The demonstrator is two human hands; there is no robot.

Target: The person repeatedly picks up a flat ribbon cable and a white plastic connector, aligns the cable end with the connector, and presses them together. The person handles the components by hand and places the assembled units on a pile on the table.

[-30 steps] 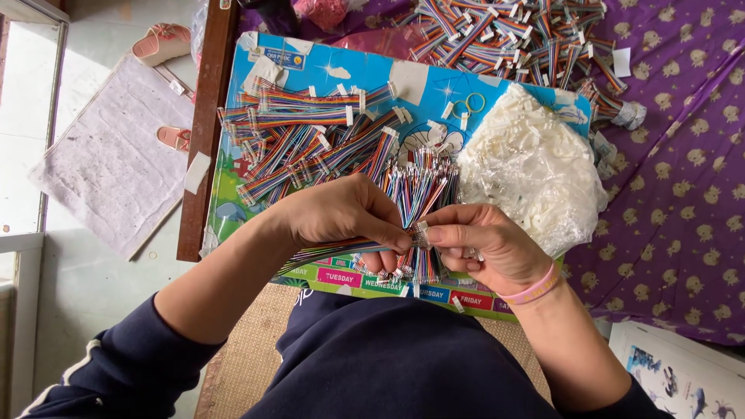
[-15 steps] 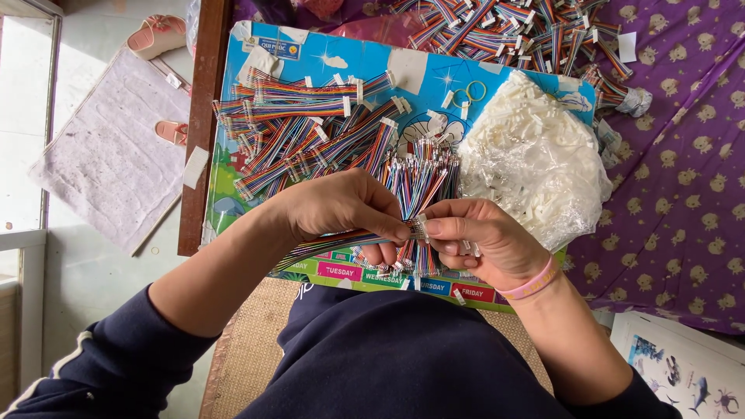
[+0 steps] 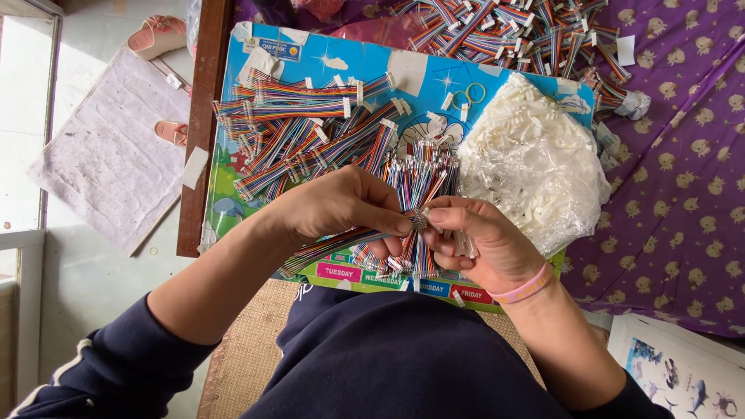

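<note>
From the head camera, little has shifted over the last second: the view has drifted slightly, but both hands stay where they were, meeting over the near edge of the colourful board (image 3: 326, 58). That steadiness suggests the fiddly joining work is still going on.

The left hand (image 3: 341, 206) pinches one rainbow ribbon cable (image 3: 341, 242) between thumb and fingers, its bare end pushed toward the right hand (image 3: 481, 244). The right hand is curled around something small and white at that meeting point; I cannot tell exactly what.

Under both hands lies a loose bundle of cables (image 3: 419, 182). More sit stacked toward the board's far left corner (image 3: 303, 116). A clear bag of white connectors (image 3: 535, 163) crowds the right edge, close beside the working hand. Beyond the far edge another heap of cables (image 3: 504, 31) rests on purple cloth (image 3: 683, 155).
</note>
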